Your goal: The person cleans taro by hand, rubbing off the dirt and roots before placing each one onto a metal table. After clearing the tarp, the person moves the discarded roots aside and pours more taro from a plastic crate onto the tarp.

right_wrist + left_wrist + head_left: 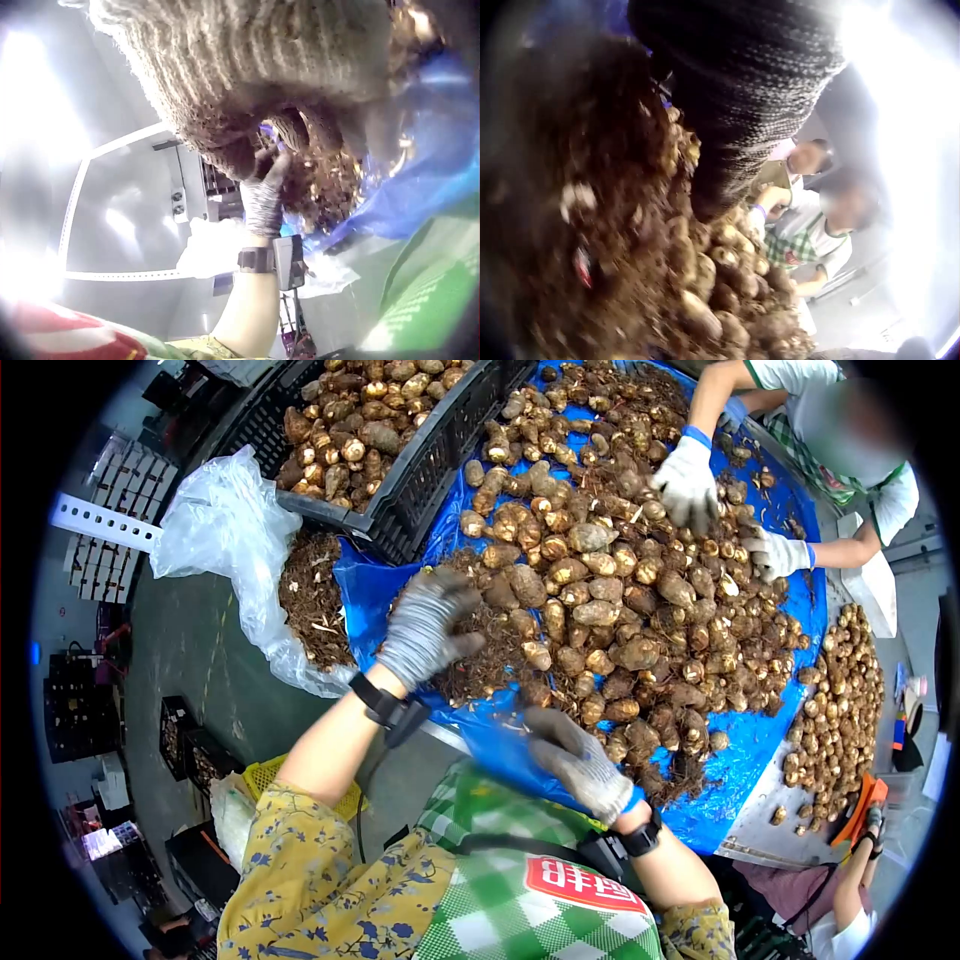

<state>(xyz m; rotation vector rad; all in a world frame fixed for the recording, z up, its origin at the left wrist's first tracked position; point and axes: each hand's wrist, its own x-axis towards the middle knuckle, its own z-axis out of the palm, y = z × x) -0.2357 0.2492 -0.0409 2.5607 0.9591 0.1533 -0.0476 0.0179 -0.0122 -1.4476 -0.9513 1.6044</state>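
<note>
A large heap of small taro corms point(640, 600) with brown skins lies on a blue plastic sheet point(740, 750). My left hand point(425, 625), in a grey knit glove, reaches over the heap's left edge with its fingers apart. Below it is dark, loose soil and root debris point(622, 225), blurred in the left wrist view. My right hand point(580, 760), also gloved, hovers at the heap's near edge, fingers loosely bent. Nothing shows in its grasp in the right wrist view, where the glove point(247, 67) fills the top.
A black crate point(400, 490) of taro stands at the back left. Beside it, a clear plastic bag point(225, 520) hangs near more debris point(310, 600). Opposite me, another person's gloved hands point(690, 485) work in the heap. A second pile of taro point(840, 710) lies at right.
</note>
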